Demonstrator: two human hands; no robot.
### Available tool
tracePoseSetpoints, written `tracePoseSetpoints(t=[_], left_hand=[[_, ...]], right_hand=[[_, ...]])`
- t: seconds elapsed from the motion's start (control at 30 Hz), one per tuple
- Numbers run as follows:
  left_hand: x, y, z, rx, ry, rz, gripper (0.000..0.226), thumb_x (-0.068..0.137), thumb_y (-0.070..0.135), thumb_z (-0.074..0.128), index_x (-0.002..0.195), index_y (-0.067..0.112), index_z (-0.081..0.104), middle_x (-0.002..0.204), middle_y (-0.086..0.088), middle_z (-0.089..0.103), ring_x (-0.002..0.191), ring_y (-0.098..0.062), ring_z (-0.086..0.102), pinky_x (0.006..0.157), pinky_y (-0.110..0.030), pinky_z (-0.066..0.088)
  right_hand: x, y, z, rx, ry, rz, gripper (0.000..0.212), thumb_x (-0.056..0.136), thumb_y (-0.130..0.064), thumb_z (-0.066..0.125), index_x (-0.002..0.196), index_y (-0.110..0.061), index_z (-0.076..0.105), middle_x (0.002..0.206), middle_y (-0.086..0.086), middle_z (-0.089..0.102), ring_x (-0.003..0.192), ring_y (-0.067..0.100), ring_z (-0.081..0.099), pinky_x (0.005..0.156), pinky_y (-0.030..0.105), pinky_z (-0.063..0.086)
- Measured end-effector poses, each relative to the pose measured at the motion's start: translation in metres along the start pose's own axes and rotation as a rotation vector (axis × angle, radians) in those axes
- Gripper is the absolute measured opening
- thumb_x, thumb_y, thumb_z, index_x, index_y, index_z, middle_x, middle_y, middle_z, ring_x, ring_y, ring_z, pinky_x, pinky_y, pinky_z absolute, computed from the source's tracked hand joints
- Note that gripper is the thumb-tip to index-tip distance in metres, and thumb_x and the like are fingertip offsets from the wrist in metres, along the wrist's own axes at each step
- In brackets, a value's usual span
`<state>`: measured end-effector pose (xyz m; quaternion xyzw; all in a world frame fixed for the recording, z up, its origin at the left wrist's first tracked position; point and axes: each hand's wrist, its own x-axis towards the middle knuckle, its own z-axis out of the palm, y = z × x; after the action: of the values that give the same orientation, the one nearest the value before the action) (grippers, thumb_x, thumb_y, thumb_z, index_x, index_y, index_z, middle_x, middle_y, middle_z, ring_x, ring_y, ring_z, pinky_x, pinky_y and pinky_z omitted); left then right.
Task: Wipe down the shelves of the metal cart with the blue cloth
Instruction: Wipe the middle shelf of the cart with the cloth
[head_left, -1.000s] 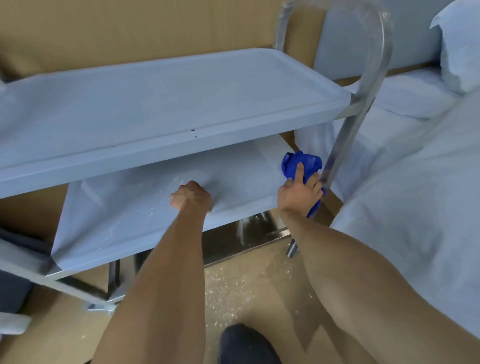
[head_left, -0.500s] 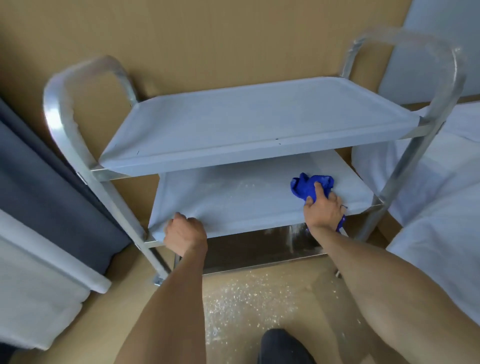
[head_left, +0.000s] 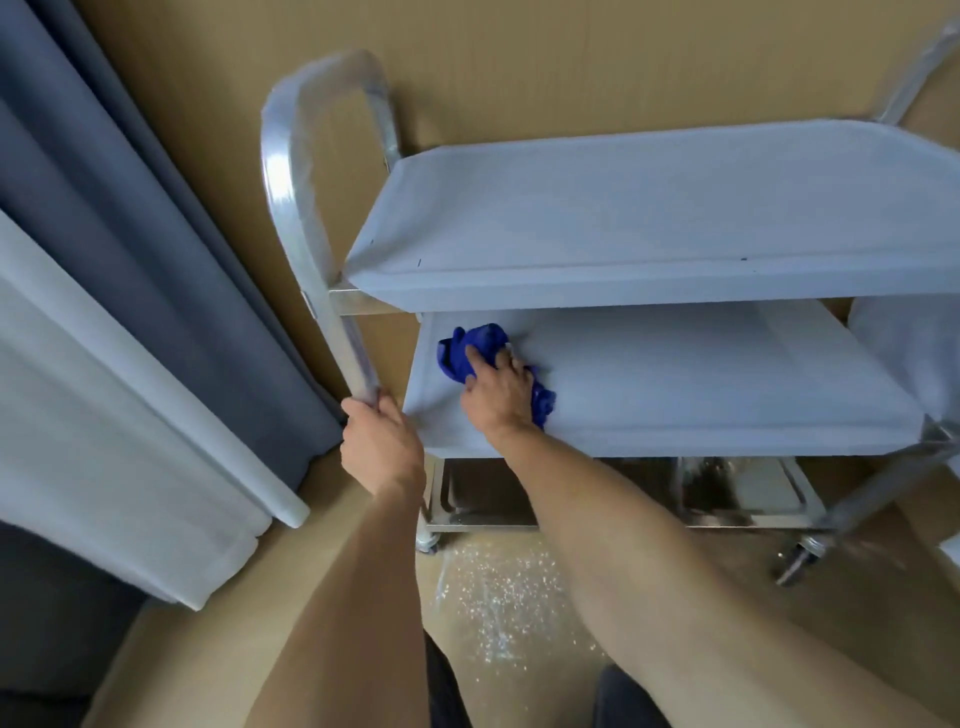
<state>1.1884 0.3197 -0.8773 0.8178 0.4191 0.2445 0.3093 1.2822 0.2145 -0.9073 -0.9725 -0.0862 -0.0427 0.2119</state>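
Observation:
The metal cart has a pale top shelf (head_left: 649, 208), a pale middle shelf (head_left: 701, 384) and a shiny bottom shelf (head_left: 737, 493). The crumpled blue cloth (head_left: 462, 348) lies at the left end of the middle shelf. My right hand (head_left: 498, 395) presses down on the cloth with fingers spread over it. Beside it, my left hand (head_left: 382, 441) grips the lower part of the cart's left handle bar (head_left: 301, 208), which is wrapped in clear film.
A dark grey curtain (head_left: 130, 234) and a white curtain (head_left: 104, 415) hang at the left. White specks (head_left: 498, 587) are scattered on the brown floor below the cart. A cart wheel (head_left: 800, 561) shows at the right, and white bedding (head_left: 904, 343) beyond it.
My right hand has slid the blue cloth from the right end of the middle shelf to its left end. My left hand left the shelf's front edge and took hold of the left handle bar.

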Motion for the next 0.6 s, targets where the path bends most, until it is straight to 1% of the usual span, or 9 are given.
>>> tracePoseSetpoints(t=[0.07,0.17,0.23,0.27,0.37,0.43,0.47,0.53,0.6], left_hand=[[0.003,0.0,-0.004,-0.002,0.006,-0.005,0.033,0.1,0.042,0.037,0.094,0.009,0.04,0.093,-0.019,0.063,0.082,-0.038,0.059,0.069,-0.038,0.036],[0.002,0.002,-0.006,-0.018,0.008,-0.016,0.033,0.099,0.043,0.039,0.094,0.01,0.039,0.093,-0.017,0.063,0.083,-0.037,0.059,0.069,-0.037,0.035],[0.002,0.002,-0.004,-0.013,0.009,0.014,0.033,0.099,0.043,0.039,0.095,0.01,0.04,0.093,-0.015,0.063,0.084,-0.037,0.06,0.069,-0.037,0.035],[0.001,0.001,-0.002,-0.015,0.01,0.026,0.032,0.099,0.043,0.04,0.094,0.011,0.04,0.093,-0.015,0.063,0.084,-0.037,0.061,0.068,-0.037,0.037],[-0.003,-0.001,0.007,-0.041,0.025,0.068,0.029,0.098,0.044,0.04,0.092,0.016,0.035,0.093,-0.012,0.061,0.084,-0.037,0.061,0.067,-0.039,0.042],[-0.003,-0.004,0.011,-0.046,0.024,0.104,0.029,0.098,0.046,0.038,0.091,0.018,0.033,0.092,-0.01,0.06,0.084,-0.034,0.061,0.066,-0.038,0.042],[-0.002,-0.006,0.012,-0.045,0.024,0.116,0.03,0.098,0.047,0.037,0.091,0.019,0.033,0.092,-0.009,0.06,0.084,-0.033,0.061,0.067,-0.038,0.044],[0.0,-0.009,0.012,-0.044,0.018,0.124,0.03,0.097,0.048,0.035,0.091,0.019,0.034,0.092,-0.008,0.059,0.084,-0.031,0.06,0.069,-0.041,0.047],[0.003,-0.011,0.011,-0.056,-0.001,0.133,0.031,0.097,0.049,0.033,0.091,0.02,0.035,0.092,-0.006,0.059,0.082,-0.03,0.059,0.07,-0.042,0.05]], right_hand=[[-0.012,-0.021,0.004,0.005,-0.043,-0.11,0.052,0.095,-0.028,0.049,0.146,-0.029,0.041,0.15,0.018,0.038,0.129,0.036,0.042,0.105,0.044,0.034],[-0.01,0.004,-0.011,-0.01,-0.062,-0.145,0.054,0.093,-0.027,0.052,0.145,-0.035,0.042,0.142,0.011,0.049,0.119,0.035,0.052,0.096,0.042,0.044],[-0.008,0.045,-0.025,-0.089,0.012,-0.044,0.057,0.091,-0.027,0.055,0.145,-0.036,0.041,0.135,0.011,0.053,0.114,0.036,0.054,0.091,0.042,0.044],[-0.006,0.072,-0.032,-0.121,0.068,0.052,0.059,0.09,-0.027,0.056,0.146,-0.035,0.041,0.135,0.013,0.052,0.114,0.037,0.053,0.092,0.043,0.042],[0.004,0.163,-0.063,-0.125,0.248,0.395,0.059,0.091,-0.028,0.056,0.148,-0.03,0.039,0.147,0.023,0.039,0.124,0.042,0.045,0.101,0.048,0.035],[0.018,0.208,-0.08,-0.107,0.259,0.573,0.058,0.093,-0.036,0.044,0.15,-0.029,0.035,0.152,0.025,0.029,0.129,0.045,0.039,0.106,0.048,0.031],[0.023,0.215,-0.084,-0.097,0.231,0.628,0.059,0.092,-0.037,0.041,0.15,-0.029,0.033,0.153,0.024,0.026,0.131,0.046,0.037,0.108,0.047,0.03],[0.034,0.201,-0.078,-0.104,0.21,0.624,0.059,0.094,-0.029,0.049,0.15,-0.028,0.03,0.153,0.027,0.024,0.135,0.045,0.033,0.11,0.046,0.028],[0.047,0.159,-0.058,-0.119,0.178,0.481,0.06,0.095,-0.025,0.051,0.151,-0.029,0.029,0.156,0.023,0.024,0.138,0.042,0.031,0.109,0.045,0.028]])
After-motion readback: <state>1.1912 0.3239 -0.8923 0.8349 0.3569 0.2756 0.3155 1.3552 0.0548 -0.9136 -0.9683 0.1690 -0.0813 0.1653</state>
